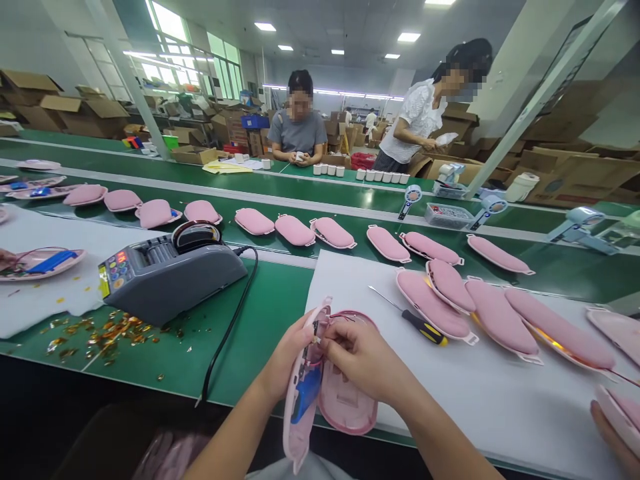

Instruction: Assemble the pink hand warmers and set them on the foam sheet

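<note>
My left hand (286, 360) grips an opened pink plastic shell (320, 380) from its left side, holding it on edge above the white mat (470, 407). A blue battery (306, 395) and thin wires show inside the shell. My right hand (363, 357) is closed in a pinch at the shell's top edge, fingertips on the wires. A screwdriver with a black and yellow handle (417, 321) lies on the mat just right of my hands. Beyond it several pink padded shells (495, 313) lie overlapped.
A grey tape dispenser (167, 270) with a black cord stands to the left, gold scraps (105, 333) scattered before it. More pink shells (295, 230) ride the green belt (280, 293). Two people work across the line. Another person's fingers (613, 430) show at the right edge.
</note>
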### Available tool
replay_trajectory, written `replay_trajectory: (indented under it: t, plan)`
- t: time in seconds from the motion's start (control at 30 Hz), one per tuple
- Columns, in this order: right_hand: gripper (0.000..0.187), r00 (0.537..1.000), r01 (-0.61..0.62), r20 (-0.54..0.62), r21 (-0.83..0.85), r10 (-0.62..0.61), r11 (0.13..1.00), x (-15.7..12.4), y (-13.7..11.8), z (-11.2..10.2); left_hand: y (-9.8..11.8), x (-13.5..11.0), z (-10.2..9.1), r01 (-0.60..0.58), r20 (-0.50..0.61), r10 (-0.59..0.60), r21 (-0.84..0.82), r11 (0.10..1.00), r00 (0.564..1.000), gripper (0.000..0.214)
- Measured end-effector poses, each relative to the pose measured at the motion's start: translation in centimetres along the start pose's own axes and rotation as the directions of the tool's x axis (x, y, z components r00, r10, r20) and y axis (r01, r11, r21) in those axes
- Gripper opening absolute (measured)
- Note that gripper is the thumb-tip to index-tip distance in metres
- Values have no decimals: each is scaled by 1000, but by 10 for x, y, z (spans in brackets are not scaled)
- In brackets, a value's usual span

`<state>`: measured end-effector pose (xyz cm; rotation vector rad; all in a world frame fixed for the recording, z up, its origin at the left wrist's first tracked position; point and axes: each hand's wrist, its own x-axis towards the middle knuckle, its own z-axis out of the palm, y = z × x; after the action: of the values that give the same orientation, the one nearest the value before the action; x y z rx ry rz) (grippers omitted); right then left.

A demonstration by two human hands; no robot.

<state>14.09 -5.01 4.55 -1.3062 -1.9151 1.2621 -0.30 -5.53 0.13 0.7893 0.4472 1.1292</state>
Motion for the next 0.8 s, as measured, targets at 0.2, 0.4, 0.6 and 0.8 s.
replay_trajectory:
  t: [0.2,0.4,0.6,0.8]
  plan:
    - [15,996,-53,71,49,49,997,2,4,-3,-3,1,-3,117,19,-120,94,989,993,58]
    - [18,986,-139,115,185,119,973,3,9,-2,-4,5,2,192,-24,-191,156,969,981,56]
    - [23,939,93,-313,-169,-143,981,-5,17,-7,0,7,11,204,-124,-202,2,979,971,42]
    - [28,867,96,-407,-426,-286,900,3,35,-30,3,10,12,252,-164,-259,-62,966,952,40]
